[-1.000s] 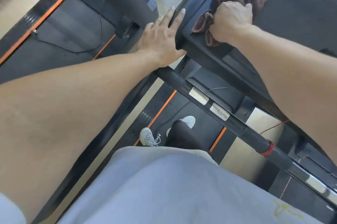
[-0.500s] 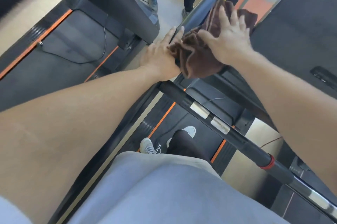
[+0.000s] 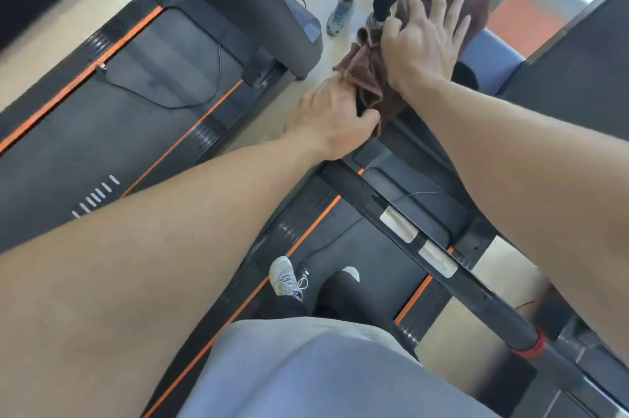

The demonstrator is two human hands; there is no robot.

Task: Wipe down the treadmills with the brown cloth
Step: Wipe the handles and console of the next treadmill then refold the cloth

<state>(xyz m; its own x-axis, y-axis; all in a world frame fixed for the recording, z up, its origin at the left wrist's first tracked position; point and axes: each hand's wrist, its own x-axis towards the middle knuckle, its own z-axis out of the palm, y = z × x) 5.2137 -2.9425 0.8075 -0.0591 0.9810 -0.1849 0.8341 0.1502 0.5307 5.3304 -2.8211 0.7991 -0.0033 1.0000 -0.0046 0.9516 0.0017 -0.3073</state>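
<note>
Atop the treadmill console, right hand [image 3: 423, 43] flat on brown cloth [image 3: 369, 77] — slid farther forward, left hand [image 3: 332, 118] fingers now pinching its edge.

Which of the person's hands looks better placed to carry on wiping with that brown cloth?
Probably the right hand: it lies flat, fingers spread, on top of the brown cloth over the treadmill's console. The left hand only grips the console's near edge beside the cloth.

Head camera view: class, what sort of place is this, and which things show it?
Most likely a gym. Two treadmills stand side by side, the left treadmill belt edged in orange, and a handrail with metal pulse plates crosses the nearer one.
</note>
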